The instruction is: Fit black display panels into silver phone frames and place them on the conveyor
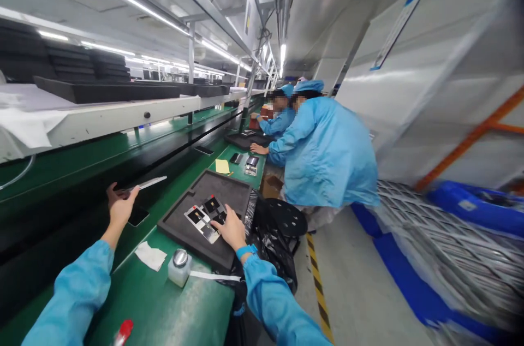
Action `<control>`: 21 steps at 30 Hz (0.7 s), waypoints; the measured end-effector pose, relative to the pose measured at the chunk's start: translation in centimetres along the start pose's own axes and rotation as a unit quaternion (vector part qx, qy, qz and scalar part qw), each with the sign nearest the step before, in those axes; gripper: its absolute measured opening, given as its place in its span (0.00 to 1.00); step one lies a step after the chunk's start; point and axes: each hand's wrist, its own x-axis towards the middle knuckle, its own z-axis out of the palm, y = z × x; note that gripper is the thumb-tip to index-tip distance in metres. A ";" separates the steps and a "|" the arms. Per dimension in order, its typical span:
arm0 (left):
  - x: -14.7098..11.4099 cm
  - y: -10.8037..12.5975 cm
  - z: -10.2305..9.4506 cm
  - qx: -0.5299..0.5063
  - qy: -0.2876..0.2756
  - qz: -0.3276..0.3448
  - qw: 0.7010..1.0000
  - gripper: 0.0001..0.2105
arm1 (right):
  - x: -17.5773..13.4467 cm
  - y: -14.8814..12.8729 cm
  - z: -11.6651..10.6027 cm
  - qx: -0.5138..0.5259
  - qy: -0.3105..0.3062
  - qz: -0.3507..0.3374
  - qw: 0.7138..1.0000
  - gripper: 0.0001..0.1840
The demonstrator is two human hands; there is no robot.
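Note:
My left hand (119,205) is raised over the dark conveyor belt, closed on a thin flat panel (152,183) that looks like a phone screen, seen nearly edge-on. My right hand (233,230) rests over a black foam tray (176,219), its thumb and fingers closing around the edges of a dark flat phone part (220,217). Beside it on the foam lie a silver-and-black phone part (197,216) and another dark one with a red tab (212,204). The exact grip of the right fingertips is partly hidden.
A pump bottle (179,268), a white wipe (150,256) and a red-tipped object (125,329) are on the green bench. Dark phone panels (138,217) lie on the belt. A black plastic bag (274,250) hangs at right. Two co-workers in blue (327,155) stand farther along.

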 end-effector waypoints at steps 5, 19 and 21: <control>-3.4 1.5 -7.5 -0.215 0.085 -0.048 0.972 0.20 | 0.1 -0.2 -0.5 0.065 0.006 0.056 0.996 0.25; -10.6 8.6 -15.9 -0.384 -0.007 -0.249 0.889 0.34 | -3.8 -5.9 -7.2 0.330 0.063 -0.040 0.941 0.29; -12.9 9.6 -15.5 -0.391 -0.094 -0.241 0.883 0.30 | -6.3 -8.3 -7.0 0.358 0.049 -0.072 0.930 0.32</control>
